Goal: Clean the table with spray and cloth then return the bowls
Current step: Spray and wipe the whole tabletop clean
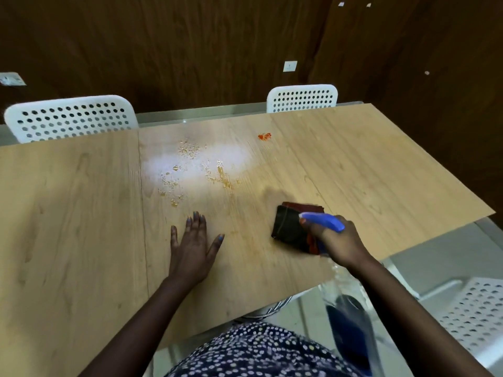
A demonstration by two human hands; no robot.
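Right hand (336, 239) curled round spray bottle (324, 222) neck, light and slick; left hand (192, 248) flat, fingers spread; soft folded cloth (292, 227) just beyond right fingertips, easily pinched

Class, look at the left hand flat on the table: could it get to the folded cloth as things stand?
Probably yes: the left hand lies open, bare table between it and the cloth.

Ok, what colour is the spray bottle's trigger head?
Bright blue: the spray head shows in the head view, gripped in the right hand.
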